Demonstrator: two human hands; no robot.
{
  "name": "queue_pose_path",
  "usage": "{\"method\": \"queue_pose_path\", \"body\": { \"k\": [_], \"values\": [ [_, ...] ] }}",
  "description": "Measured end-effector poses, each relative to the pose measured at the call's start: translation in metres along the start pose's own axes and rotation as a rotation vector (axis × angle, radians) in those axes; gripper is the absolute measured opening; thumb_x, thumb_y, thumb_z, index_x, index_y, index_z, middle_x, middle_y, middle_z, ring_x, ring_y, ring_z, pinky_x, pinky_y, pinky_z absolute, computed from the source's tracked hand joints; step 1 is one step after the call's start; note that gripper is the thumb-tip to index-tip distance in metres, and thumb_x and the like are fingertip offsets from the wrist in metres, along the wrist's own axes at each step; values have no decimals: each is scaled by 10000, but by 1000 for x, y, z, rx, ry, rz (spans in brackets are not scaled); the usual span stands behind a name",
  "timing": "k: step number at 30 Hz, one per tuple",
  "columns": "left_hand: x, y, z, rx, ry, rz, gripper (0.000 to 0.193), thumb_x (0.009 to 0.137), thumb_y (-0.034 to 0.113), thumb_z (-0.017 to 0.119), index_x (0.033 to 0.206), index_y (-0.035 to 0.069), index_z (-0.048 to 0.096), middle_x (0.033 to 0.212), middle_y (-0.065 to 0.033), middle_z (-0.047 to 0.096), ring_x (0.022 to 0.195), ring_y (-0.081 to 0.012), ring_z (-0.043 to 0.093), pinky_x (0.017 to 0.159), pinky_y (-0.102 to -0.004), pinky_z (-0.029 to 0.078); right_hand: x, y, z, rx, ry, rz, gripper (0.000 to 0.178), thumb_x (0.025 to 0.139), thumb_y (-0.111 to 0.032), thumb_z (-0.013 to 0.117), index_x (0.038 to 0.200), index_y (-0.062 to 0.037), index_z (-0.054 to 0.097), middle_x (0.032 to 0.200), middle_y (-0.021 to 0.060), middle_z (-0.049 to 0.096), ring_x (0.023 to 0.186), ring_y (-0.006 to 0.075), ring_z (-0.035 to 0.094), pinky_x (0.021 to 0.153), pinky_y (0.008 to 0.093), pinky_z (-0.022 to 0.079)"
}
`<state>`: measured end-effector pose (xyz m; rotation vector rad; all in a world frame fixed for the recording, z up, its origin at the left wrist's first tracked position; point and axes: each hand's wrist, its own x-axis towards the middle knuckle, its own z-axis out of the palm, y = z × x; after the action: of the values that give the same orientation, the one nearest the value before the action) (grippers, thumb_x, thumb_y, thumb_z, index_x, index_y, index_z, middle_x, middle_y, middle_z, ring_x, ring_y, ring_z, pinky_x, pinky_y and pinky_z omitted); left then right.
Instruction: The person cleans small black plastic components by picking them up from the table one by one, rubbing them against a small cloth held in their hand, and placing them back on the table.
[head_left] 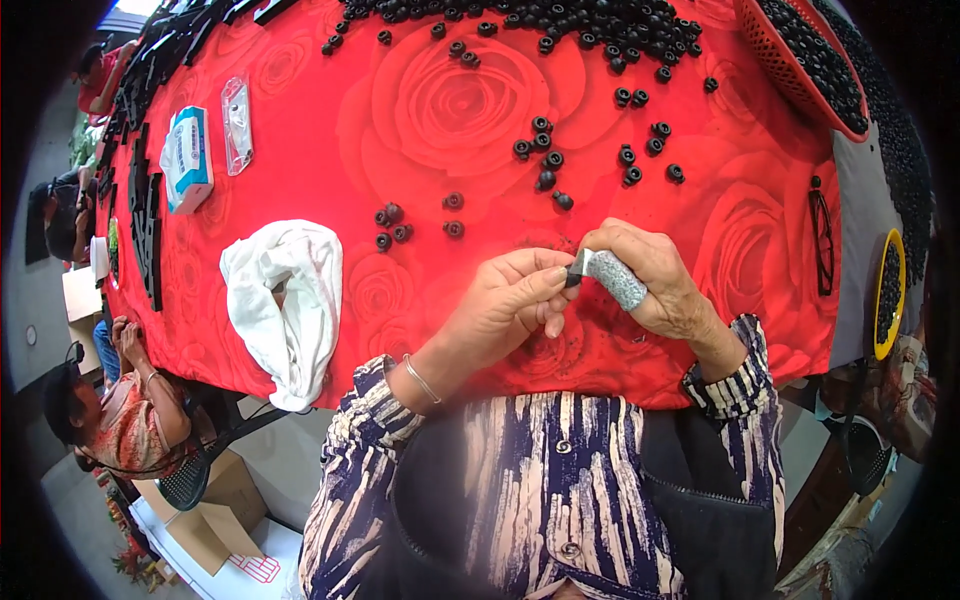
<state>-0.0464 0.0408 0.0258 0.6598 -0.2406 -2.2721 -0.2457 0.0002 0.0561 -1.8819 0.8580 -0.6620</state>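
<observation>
My left hand point(498, 300), with a bracelet at the wrist, pinches a small black part point(573, 277) between thumb and fingertips. In my right hand point(655, 270) is a short knife point(618, 280) whose thick handle is wrapped in speckled grey material. Its short blade meets the black part, and my right thumb lies close to the blade. Just beyond my hands, loose black knobbed pieces point(547, 160) are scattered on the red rose-patterned tablecloth point(460, 95). A few more black pieces point(402, 233) rest farther left.
A crumpled white cloth point(285, 300) lies left. Beyond it are a tissue pack point(187, 160) and a clear plastic packet point(237, 125). A large pile of black pieces point(560, 20) covers the far side. A red basket point(805, 65), glasses point(822, 235) and a yellow-rimmed tray point(888, 295) are right. People point(120, 400) sit left.
</observation>
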Motion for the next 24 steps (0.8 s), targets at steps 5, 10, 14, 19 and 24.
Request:
{"method": "queue_pose_path", "body": {
  "k": [5,10,14,19,24],
  "values": [
    [1,-1,0,29,-14,27,208,916,132,528,1068,-2,570,890,-71,601,690,-98,559,543,-231,487,-1,2,1,-60,36,-5,170,806,-95,566,950,-7,548,772,135,539,679,318,574,580,370,445],
    [-1,-1,0,47,-10,28,205,915,132,527,1059,-8,571,885,-69,605,677,-104,569,536,-228,483,0,0,-1,-68,36,-6,165,794,-85,574,940,-11,553,761,132,537,671,315,573,570,371,440],
    [0,1,1,33,1,28,213,912,108,533,1066,-38,554,872,-85,612,676,-107,580,550,-235,505,0,0,-3,-73,4,4,159,792,-82,575,933,-13,553,753,133,535,667,312,571,564,370,436],
    [0,1,0,38,-9,33,215,910,107,538,1068,-38,554,878,-87,614,673,-109,581,552,-237,509,-1,1,-2,-84,13,0,161,786,-85,580,928,-15,553,751,130,536,669,311,571,564,370,438],
    [-1,0,-1,35,-2,28,215,909,109,540,1063,-40,556,881,-89,611,667,-109,578,550,-236,510,0,0,-4,-82,-30,11,172,776,-101,587,923,-17,554,758,129,540,676,317,570,568,375,440]
  ]
}}
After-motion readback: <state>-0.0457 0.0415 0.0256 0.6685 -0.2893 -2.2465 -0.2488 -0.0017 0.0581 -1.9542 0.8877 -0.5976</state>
